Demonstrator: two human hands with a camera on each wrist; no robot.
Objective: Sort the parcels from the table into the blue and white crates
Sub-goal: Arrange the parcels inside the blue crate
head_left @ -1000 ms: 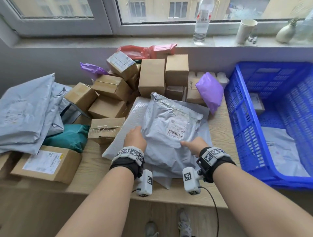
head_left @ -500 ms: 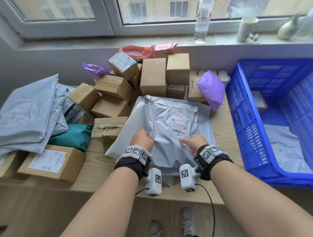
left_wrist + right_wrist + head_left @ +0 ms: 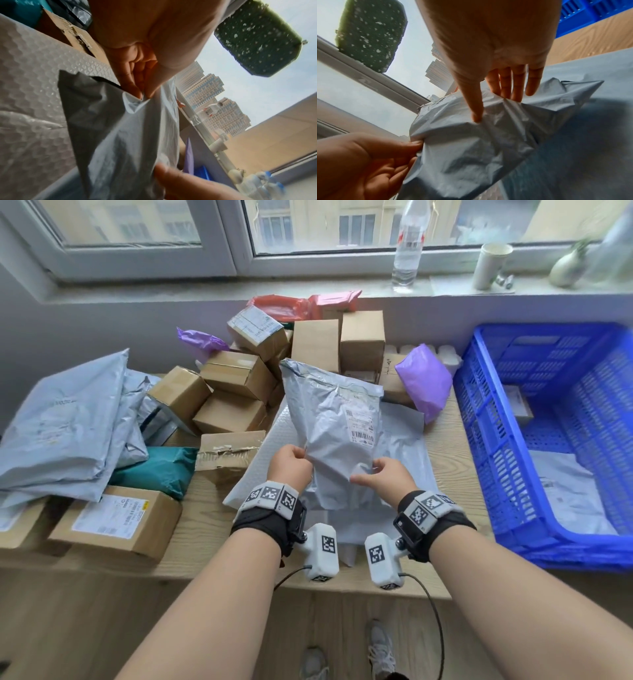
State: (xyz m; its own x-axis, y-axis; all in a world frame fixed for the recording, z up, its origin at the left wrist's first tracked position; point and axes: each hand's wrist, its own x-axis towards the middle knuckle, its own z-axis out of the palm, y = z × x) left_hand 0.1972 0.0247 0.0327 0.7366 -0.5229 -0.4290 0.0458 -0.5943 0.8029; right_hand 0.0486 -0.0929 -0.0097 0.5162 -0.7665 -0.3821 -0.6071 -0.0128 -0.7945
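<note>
Grey poly mailer (image 3: 337, 433) lifted by its lower edge
Both hands' fingers (image 3: 135, 86) only pinch thin film; it may slip free toward the bench (image 3: 448, 460).

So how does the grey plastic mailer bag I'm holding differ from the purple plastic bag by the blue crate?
The grey plastic mailer bag is larger than the purple plastic bag. The grey one is pinched by the left hand and right hand; the purple one is untouched, leaning against cardboard boxes. The grey one shows a barcode label; the purple shows none. Both are soft, crinkled plastic.
</note>
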